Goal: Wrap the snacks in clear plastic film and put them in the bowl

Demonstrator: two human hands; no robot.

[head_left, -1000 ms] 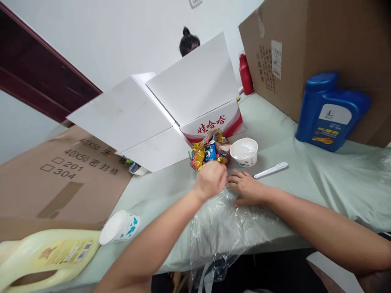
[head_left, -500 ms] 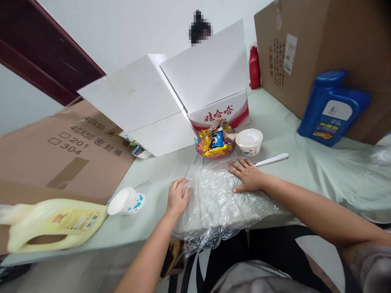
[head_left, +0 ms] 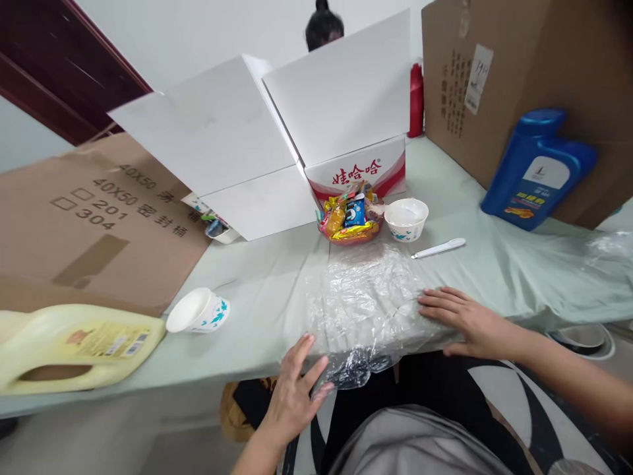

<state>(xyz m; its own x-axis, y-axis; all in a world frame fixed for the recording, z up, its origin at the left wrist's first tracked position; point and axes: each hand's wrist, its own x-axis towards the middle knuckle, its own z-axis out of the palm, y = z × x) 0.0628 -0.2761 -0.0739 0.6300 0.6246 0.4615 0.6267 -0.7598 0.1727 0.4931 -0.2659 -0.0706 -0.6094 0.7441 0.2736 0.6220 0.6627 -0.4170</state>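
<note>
A sheet of clear plastic film (head_left: 368, 297) lies crinkled over the table's front edge, its near end hanging down. By its near left corner is my left hand (head_left: 301, 386), fingers spread and holding nothing. My right hand (head_left: 467, 323) is at the film's right edge, palm down with the fingers stretched out; whether its fingertips press on the film I cannot tell. Just beyond the film stands a bowl of wrapped snacks (head_left: 352, 218). Beside that is a white paper cup (head_left: 406, 221) with a leaf print. A white-handled knife (head_left: 439, 248) lies to the right of the film.
On the left, another paper cup (head_left: 200, 311) tilts near a yellow jug (head_left: 82, 346) and a large cardboard box (head_left: 113, 224). White cartons (head_left: 341, 92) stand at the back, a person's head behind them. To the right are a blue bottle (head_left: 537, 171), a red bottle (head_left: 416, 102) and another cardboard box (head_left: 494, 86).
My right hand has come off the film's middle and moved right and toward me. My left hand has moved toward me, its fingers more spread. The view has shifted slightly.
</note>
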